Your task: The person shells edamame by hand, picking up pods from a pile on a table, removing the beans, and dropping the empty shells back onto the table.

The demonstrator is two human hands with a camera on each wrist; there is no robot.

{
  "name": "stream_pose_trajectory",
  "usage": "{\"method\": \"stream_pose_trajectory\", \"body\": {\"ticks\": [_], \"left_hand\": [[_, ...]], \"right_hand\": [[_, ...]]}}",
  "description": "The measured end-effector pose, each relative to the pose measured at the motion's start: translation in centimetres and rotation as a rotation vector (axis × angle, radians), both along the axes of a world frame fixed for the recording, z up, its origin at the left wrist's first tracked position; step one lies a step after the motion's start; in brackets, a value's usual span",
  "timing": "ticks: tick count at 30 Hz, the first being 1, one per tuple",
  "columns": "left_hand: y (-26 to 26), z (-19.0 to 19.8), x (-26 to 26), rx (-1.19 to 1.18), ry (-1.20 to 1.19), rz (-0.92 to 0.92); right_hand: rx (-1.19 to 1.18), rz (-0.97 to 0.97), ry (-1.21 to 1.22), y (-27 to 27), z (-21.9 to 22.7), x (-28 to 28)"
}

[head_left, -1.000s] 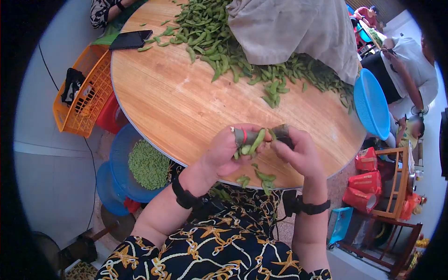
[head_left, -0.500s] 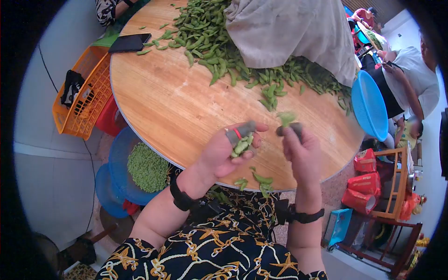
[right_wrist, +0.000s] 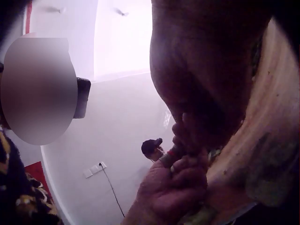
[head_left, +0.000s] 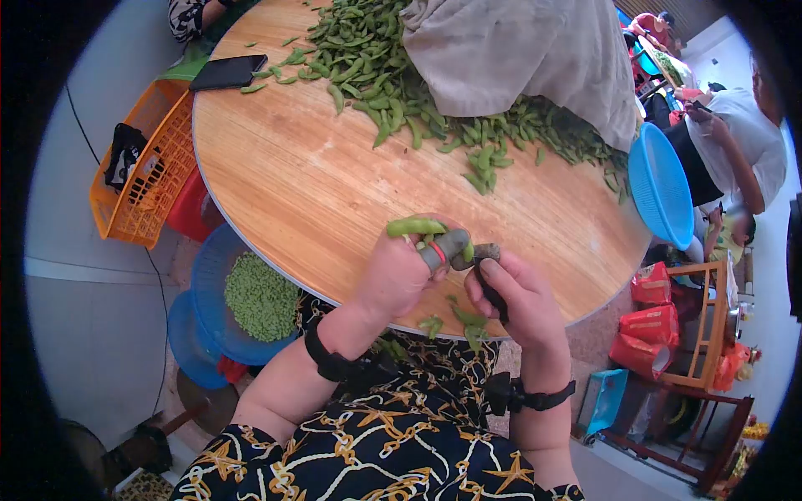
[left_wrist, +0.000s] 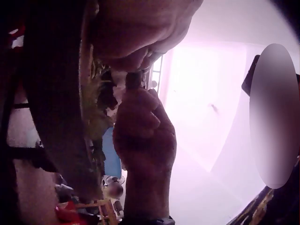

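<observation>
In the head view the left hand (head_left: pixel 395 271), a grey cover with a red band on one finger, curls round green pods; one pod (head_left: pixel 415 226) lies across its top. The right hand (head_left: pixel 526 301), with dark covers on its thumb and a finger, meets it at the fingertips and pinches the end of a pod (head_left: pixel 468 250). Several pods and husks (head_left: pixel 469 317) lie at the table's near edge below the hands. Both wrist views are dark; the left hand (right_wrist: pixel 173 187) shows in the right wrist view, the right hand (left_wrist: pixel 143 126) in the left wrist view.
A heap of pods (head_left: pixel 368 75) and a grey cloth (head_left: pixel 518 58) cover the far side of the round table (head_left: pixel 284 175). A phone (head_left: pixel 228 73) lies by the left rim. Shelled beans (head_left: pixel 261 296) fill a blue basin at lower left; a blue basket (head_left: pixel 661 185) stands right.
The right hand, which was apart from the left and holding a blurred green husk, has come back to the left hand without that husk. A pod now lies atop the left hand.
</observation>
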State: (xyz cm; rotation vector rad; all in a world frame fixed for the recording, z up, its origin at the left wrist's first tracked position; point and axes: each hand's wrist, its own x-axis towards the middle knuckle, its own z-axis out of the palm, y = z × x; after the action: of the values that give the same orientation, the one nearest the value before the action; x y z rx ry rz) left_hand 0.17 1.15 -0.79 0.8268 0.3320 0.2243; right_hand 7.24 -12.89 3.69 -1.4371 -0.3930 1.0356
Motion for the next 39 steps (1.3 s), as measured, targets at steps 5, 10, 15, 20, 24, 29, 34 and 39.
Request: {"method": "stream_pose_trajectory", "body": {"ticks": [5, 10, 15, 20, 24, 29, 34, 39], "left_hand": [[-0.1, 0.1, -0.3, 0.391, 0.043, 0.034], [0.7, -0.4, -0.6, -0.101, -0.124, -0.264], [-0.4, -0.8, 0.3, 0.002, -0.131, -0.157], [-0.3, -0.2, 0.0, 0.079, -0.050, -0.019], [0.0, -0.1, -0.1, -0.061, -0.030, -0.028], [1.3, 0.2, -0.7, -0.267, -0.056, -0.149], [4.8, 2.4, -6.7, -0.122, -0.110, 0.103], [13.5, -2.4, -15.1, 0.271, 0.085, 0.615]], "right_hand": [[-0.067, -0.012, -0.110, 0.2, -0.4, -0.1], [0.048, -0.016, 0.253, -0.5, -0.5, 0.1], [-0.018, -0.122, -0.049, 0.3, -0.8, -0.5], [-0.012, -0.202, 0.036, 0.7, -0.6, -0.1], [0.060, -0.176, 0.130, 0.8, -0.9, -0.4], [0.019, -0.285, -0.133, 1.0, 0.1, -0.9], [0.009, 0.605, -0.606, -2.1, 1.7, 1.4], [-0.508, -0.171, -0.779, -4.3, 0.5, 9.3]]}}
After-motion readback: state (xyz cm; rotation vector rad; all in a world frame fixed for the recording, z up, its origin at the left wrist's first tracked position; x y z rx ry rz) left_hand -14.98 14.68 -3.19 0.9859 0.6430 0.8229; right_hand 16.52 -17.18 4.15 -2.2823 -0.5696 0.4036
